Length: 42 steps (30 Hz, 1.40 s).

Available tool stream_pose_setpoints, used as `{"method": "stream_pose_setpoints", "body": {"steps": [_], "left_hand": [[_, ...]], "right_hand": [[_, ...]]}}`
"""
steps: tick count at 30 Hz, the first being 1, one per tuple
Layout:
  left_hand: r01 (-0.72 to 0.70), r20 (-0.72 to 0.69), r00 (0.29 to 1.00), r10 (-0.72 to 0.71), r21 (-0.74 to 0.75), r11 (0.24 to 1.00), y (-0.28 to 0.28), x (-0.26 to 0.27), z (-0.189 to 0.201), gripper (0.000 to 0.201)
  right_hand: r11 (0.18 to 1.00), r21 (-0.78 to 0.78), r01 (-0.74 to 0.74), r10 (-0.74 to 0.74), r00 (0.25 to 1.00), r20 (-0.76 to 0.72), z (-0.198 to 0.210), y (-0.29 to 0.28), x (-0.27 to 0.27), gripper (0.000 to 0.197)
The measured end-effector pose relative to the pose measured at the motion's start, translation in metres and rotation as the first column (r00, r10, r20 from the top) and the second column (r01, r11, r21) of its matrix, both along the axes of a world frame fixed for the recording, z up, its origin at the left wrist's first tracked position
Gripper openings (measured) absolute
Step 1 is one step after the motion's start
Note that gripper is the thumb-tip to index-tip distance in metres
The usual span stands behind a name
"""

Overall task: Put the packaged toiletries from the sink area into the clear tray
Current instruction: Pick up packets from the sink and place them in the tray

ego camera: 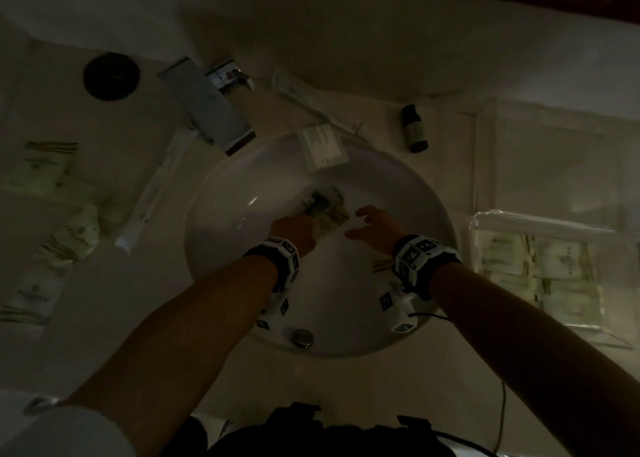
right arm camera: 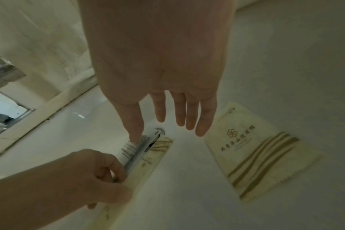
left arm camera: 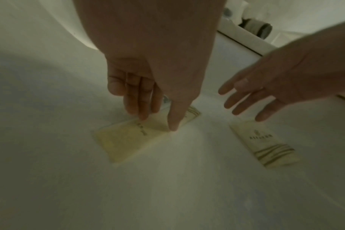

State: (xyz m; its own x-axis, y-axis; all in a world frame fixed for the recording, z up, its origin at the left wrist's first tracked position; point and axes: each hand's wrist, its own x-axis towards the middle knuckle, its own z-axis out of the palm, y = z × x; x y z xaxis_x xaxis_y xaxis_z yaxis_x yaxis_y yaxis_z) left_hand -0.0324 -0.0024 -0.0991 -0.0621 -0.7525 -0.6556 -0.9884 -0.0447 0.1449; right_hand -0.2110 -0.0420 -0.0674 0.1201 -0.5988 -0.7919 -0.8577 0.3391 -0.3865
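- In the sink [ego camera: 408,193]: left hand [ego camera: 294,229] down on a cream sachet [left arm camera: 132,140] near the middle of the bowl, thumb and fingertips set on its near edge; grip looks begun, lift not yet made. A printed packet [right arm camera: 137,149] lies against that sachet under the same fingers.
- Just right of it: right hand [ego camera: 375,226] hovering, fingers spread and straight, holding nothing.
- Below the right hand: second sachet [right arm camera: 258,157], striped, flat on the bowl, untouched.
- On the far rim: white card packet [ego camera: 323,148], half over the bowl edge.
- On the bench [ego camera: 138,318], left side: several cream sachets [ego camera: 38,172] and a long boxed item [ego camera: 152,193], well apart from the tray.
- On the bench behind the sink: another long wrapped item [ego camera: 301,93] and a small dark bottle [ego camera: 414,127].
- At right: clear tray [ego camera: 485,224] already holding a layer of sachets; exact count not readable.
- Assessment: task partly done. Tray part-filled; at least three items left in or on the sink, plus those on the bench. Well short of complete.
- Lighting poor; print on the left-side items too blurred to read.
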Motion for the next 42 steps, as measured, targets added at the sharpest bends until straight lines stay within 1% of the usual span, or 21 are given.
{"method": "stream_pose_setpoints", "body": {"steps": [2,6,9,11,12,14,16,18,21,24,27,29,32,35,38,42], "left_hand": [[0.001,0.010,1.000,-0.001,0.002,1.000,0.001,-0.002,-0.001,0.024],[0.026,0.022,0.999,-0.027,0.013,1.000,0.003,-0.007,0.000,0.024],[0.015,0.004,1.000,-0.015,0.051,0.999,0.004,-0.009,0.000,0.030],[-0.006,-0.041,0.999,0.009,0.078,0.997,0.004,-0.010,0.001,0.035],[-0.013,-0.070,0.997,0.018,0.076,0.997,0.004,-0.010,0.002,0.033],[-0.019,-0.156,0.987,0.030,0.073,0.997,0.003,-0.011,0.004,0.029],[-0.020,-0.257,0.965,0.047,0.106,0.994,0.001,-0.011,0.009,0.032],[-0.026,-0.340,0.938,0.068,0.124,0.992,-0.002,-0.011,0.016,0.034],[-0.062,-0.412,0.906,0.099,0.104,0.993,-0.008,-0.013,0.031,0.034],[-0.118,-0.446,0.882,0.156,0.111,0.987,-0.010,-0.013,0.043,0.035],[-0.168,-0.479,0.856,0.193,0.094,0.981,-0.011,-0.012,0.054,0.031],[-0.183,-0.475,0.857,0.199,0.080,0.980,-0.011,-0.013,0.064,0.032],[-0.184,-0.464,0.866,0.188,0.055,0.981,-0.012,-0.017,0.080,0.033],[-0.173,-0.452,0.876,0.166,0.026,0.985,-0.012,-0.026,0.097,0.032],[-0.165,-0.457,0.878,0.141,-0.013,0.986,-0.010,-0.038,0.114,0.028],[-0.155,-0.461,0.882,0.097,-0.088,0.984,-0.008,-0.063,0.137,0.026]], "right_hand": [[1.000,-0.009,-0.009,0.009,1.000,-0.002,0.001,0.001,0.000,0.064],[1.000,-0.005,-0.024,0.024,1.000,-0.011,0.003,0.005,-0.002,0.062],[0.999,0.005,-0.037,0.037,0.999,-0.022,0.003,0.007,-0.005,0.060],[0.999,-0.003,-0.048,0.048,0.998,-0.034,0.003,0.007,-0.006,0.060],[0.999,-0.008,-0.050,0.049,0.998,-0.036,0.004,0.007,-0.007,0.061],[0.998,-0.022,-0.061,0.061,0.997,-0.037,0.007,0.008,-0.006,0.065],[0.991,-0.053,-0.123,0.120,0.991,-0.059,0.011,0.009,-0.006,0.066],[0.975,-0.065,-0.212,0.205,0.974,-0.098,0.017,0.009,-0.005,0.060],[0.951,-0.055,-0.305,0.297,0.947,-0.122,0.027,0.009,-0.005,0.040],[0.964,-0.105,-0.244,0.237,0.969,-0.074,0.039,0.009,-0.008,0.027],[0.963,-0.163,-0.216,0.212,0.976,-0.041,0.051,0.009,-0.013,0.023],[0.959,-0.192,-0.209,0.208,0.978,-0.022,0.062,0.009,-0.019,0.022],[0.928,-0.265,-0.262,0.253,0.965,-0.070,0.078,0.010,-0.030,0.024],[0.901,-0.326,-0.286,0.270,0.958,-0.095,0.093,0.012,-0.043,0.024],[0.903,-0.339,-0.265,0.254,0.964,-0.078,0.108,0.014,-0.057,0.023],[0.905,-0.376,-0.198,0.196,0.980,-0.043,0.129,0.019,-0.084,0.021]]}}
